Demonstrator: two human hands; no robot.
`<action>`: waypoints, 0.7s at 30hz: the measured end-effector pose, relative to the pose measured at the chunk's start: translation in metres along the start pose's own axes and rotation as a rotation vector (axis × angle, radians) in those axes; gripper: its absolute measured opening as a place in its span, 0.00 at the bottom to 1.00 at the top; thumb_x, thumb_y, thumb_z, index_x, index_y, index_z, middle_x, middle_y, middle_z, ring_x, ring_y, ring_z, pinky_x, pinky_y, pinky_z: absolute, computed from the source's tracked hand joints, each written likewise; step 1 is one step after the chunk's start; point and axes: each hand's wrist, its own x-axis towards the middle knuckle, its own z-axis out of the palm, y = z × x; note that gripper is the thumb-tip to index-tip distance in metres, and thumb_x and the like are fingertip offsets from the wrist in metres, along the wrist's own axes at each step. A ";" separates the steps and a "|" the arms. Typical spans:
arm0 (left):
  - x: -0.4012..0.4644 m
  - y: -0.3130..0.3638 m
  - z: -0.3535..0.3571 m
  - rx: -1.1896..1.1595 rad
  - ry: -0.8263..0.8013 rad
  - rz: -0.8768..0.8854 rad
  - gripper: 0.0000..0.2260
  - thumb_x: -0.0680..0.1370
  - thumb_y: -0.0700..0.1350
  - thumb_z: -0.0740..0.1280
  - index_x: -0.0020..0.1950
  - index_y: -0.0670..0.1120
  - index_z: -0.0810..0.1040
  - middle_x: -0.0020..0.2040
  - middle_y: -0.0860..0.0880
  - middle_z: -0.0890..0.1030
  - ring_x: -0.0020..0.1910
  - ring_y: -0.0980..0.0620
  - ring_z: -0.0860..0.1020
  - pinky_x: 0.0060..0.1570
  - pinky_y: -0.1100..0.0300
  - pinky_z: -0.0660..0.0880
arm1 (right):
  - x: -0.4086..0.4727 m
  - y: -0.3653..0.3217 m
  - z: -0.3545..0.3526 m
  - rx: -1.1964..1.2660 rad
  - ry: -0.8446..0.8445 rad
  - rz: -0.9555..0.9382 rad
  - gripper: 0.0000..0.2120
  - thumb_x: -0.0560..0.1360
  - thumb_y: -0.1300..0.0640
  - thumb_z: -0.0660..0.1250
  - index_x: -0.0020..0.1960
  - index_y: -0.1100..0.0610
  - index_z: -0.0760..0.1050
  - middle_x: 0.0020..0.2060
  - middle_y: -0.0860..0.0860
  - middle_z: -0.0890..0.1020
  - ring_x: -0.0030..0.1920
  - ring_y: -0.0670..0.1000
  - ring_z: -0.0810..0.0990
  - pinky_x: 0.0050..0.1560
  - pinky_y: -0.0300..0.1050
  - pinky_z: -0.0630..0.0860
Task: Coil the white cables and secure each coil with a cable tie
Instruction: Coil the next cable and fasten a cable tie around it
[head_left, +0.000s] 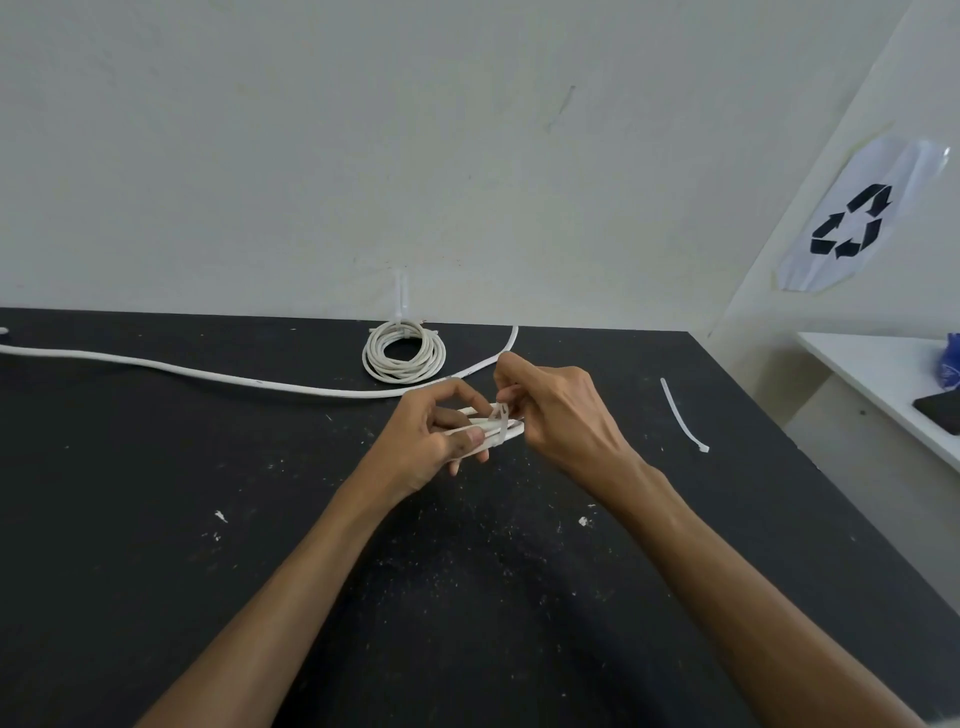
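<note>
Both hands' grip clamps one white cable coil (491, 427): left hand (434, 434), right hand (553, 410) pinching its cable tie (500, 420).

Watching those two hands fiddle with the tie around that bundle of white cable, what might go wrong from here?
The left hand grips the coil while the right hand pinches the cable tie wrapped over it. If the tie's tail slips free before it locks, the loops may spring apart. The grip looks narrow, so a strand might escape the tie. The long loose cable lying just behind the hands might get snagged.
</note>
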 end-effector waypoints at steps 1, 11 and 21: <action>0.000 0.000 0.000 -0.007 0.000 0.008 0.11 0.75 0.41 0.72 0.57 0.43 0.79 0.40 0.40 0.87 0.32 0.52 0.81 0.33 0.57 0.75 | 0.000 0.000 0.000 -0.002 -0.006 0.001 0.14 0.74 0.51 0.53 0.46 0.60 0.72 0.34 0.42 0.77 0.33 0.40 0.75 0.35 0.31 0.66; -0.002 0.008 -0.002 -0.062 0.007 0.025 0.11 0.83 0.39 0.70 0.63 0.51 0.81 0.39 0.38 0.85 0.33 0.50 0.72 0.38 0.59 0.72 | 0.014 0.009 -0.004 0.161 0.088 0.201 0.12 0.79 0.71 0.65 0.45 0.56 0.75 0.35 0.47 0.86 0.36 0.47 0.85 0.38 0.55 0.83; 0.002 0.017 -0.009 0.075 0.067 0.037 0.09 0.83 0.38 0.68 0.59 0.50 0.78 0.38 0.42 0.86 0.42 0.48 0.84 0.52 0.51 0.76 | 0.027 0.000 -0.002 0.230 0.065 0.308 0.11 0.78 0.69 0.69 0.42 0.55 0.78 0.34 0.46 0.86 0.33 0.48 0.85 0.40 0.55 0.84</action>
